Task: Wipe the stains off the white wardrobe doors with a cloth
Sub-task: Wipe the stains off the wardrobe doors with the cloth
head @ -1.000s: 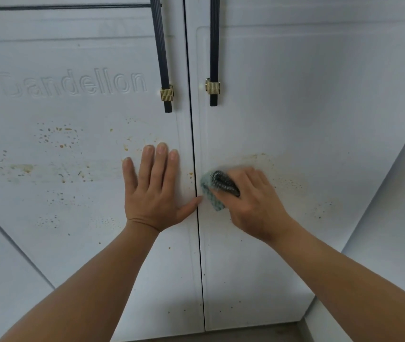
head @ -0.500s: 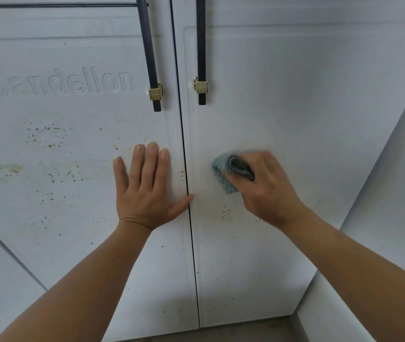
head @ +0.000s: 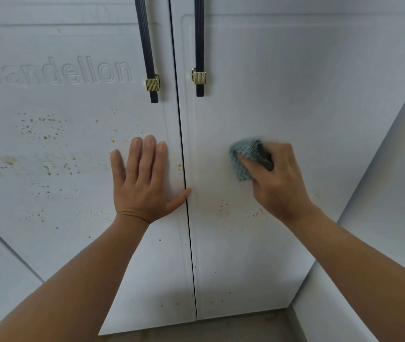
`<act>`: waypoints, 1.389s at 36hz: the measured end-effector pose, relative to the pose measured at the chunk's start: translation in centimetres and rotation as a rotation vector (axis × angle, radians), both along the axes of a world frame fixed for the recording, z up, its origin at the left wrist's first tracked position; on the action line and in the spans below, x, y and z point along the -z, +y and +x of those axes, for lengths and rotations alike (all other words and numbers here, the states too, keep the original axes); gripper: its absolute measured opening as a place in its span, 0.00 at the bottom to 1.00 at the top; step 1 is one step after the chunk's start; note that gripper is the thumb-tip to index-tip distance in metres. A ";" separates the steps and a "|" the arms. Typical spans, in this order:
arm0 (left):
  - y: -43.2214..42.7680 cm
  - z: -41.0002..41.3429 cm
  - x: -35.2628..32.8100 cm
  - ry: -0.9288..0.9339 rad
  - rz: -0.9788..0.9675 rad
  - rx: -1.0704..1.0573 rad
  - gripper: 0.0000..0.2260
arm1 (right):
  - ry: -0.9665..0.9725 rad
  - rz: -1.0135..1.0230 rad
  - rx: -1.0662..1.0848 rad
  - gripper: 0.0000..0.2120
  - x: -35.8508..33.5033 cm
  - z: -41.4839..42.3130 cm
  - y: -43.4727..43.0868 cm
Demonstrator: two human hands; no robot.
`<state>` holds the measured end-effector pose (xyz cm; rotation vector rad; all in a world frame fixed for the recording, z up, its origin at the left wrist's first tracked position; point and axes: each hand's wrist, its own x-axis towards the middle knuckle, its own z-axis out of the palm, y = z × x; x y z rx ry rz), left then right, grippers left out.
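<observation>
White wardrobe front fills the view: left door point(head: 85, 33) and right door point(head: 295, 82), with a thin dark seam between. Left handle point(head: 144, 45) and right handle point(head: 199, 45), black and ribbed, flank the seam at 12 o'clock. Each has a gold clip point(head: 152, 83) near its lower end. Embossed lettering point(head: 68, 72) sits on the left door at 10 o'clock of the left hand point(head: 142, 183).

Left door is dirty: brown-orange stains point(head: 41, 127) scatter from 9 to 11 o'clock of that hand, with a few more dots low by the seam. Right door looks clean up top, with a small speck cluster point(head: 223, 207) at 7 o'clock of the cloth point(head: 243, 156).

Left hand lies flat on the left door, fingers straight and pointing up, thumb tip at the seam. Right hand point(head: 278, 178) is curled round the teal cloth, pressing it on the right door, right of the seam at mid-height. Cloth edge is blurred.

Grey floor point(head: 221, 329) at 6 o'clock. White side panel point(head: 381, 218) angles in at 3 o'clock.
</observation>
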<state>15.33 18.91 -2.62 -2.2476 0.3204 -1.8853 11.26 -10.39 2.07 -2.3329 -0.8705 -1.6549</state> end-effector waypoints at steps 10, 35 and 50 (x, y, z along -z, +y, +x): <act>0.1 0.3 0.1 -0.025 0.014 -0.018 0.51 | -0.094 0.337 0.151 0.16 -1.7 -0.3 -6.0; 0.0 0.3 0.2 -0.042 0.019 -0.024 0.52 | 0.016 0.116 0.026 0.17 1.6 0.7 -2.8; -0.1 0.3 0.2 -0.035 0.002 -0.019 0.51 | 0.109 0.416 0.097 0.19 4.6 0.1 -0.9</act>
